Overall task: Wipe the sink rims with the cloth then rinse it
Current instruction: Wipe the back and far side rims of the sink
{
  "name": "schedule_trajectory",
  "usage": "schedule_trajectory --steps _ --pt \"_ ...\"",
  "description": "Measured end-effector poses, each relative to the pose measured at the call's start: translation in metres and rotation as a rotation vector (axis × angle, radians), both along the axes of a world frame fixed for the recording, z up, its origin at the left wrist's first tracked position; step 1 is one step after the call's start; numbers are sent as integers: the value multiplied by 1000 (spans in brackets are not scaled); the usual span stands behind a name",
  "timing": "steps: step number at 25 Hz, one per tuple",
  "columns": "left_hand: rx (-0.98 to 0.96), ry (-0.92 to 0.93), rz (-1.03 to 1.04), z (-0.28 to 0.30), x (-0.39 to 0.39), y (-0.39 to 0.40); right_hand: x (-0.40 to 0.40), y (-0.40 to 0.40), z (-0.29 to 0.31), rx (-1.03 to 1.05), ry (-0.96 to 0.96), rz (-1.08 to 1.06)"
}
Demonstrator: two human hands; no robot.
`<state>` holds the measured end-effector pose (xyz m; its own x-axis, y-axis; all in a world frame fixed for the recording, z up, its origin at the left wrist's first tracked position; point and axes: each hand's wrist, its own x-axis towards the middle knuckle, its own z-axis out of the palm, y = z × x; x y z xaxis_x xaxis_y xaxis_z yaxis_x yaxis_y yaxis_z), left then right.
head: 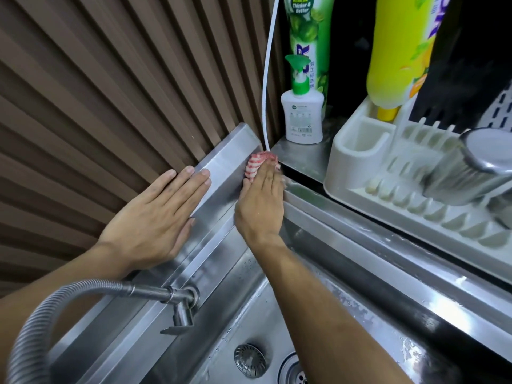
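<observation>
The left hand [155,214] lies flat with its fingers straight and together, palm pressed on the steel backsplash [221,162] of the sink and the ribbed brown wall [97,92] behind it, holding nothing. Its forearm comes in from the lower left, above the corrugated metal hose [41,322] and the tap [180,300] beneath the wrist.

Just beside it, the right hand [261,200] reaches forward along the back rim [210,245] of the sink, fingers straight and close together, pressing the red-and-white checked cloth [256,167] into the far corner where rim and backsplash meet. The cloth is bunched under the fingertips and shows mostly ahead of them, to their left. The right forearm runs up from the lower right over the basin [249,314], above the drain strainer [249,360].

A white cord [267,79] hangs down to the corner just beyond the cloth. Past the right hand stands a white pump bottle [302,115] with a green pump, its label too small to read. Behind it a green bottle [311,37] reads "Thicker & Better". To the right, a yellow bottle [399,51] stands upside down in a white dish rack [360,151].
</observation>
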<state>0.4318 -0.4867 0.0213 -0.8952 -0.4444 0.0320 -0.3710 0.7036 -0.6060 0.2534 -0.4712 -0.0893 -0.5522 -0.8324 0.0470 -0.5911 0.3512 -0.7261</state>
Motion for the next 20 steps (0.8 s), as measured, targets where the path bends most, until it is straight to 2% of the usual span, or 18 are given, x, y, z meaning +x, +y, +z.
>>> schedule_trajectory --steps 2,4,5,7,9,11,13,16,18,20 --pt "-2 2 8 0 0 1 -23 6 26 -75 -154 -53" --pt "-10 -2 9 0 -1 1 -45 17 48 -147 -188 -84" --pt "-12 -5 7 0 -1 0 -50 24 57 -191 -137 -95" --pt "-9 -3 5 -1 -1 0 -49 33 63 -157 162 -70" --pt "-11 0 8 -1 -1 0 -33 37 53 114 375 133" --pt "-9 4 12 -1 0 0 -28 37 33 255 422 371" --pt "-5 3 8 -2 1 0 -45 39 21 162 468 474" --pt "-15 6 6 -2 1 -2 -73 45 -2 -4 586 430" --pt "-18 0 6 -3 1 -1 -69 47 -13 77 699 471" --pt "-25 -4 11 -3 0 -1 -42 41 -10 214 610 401"
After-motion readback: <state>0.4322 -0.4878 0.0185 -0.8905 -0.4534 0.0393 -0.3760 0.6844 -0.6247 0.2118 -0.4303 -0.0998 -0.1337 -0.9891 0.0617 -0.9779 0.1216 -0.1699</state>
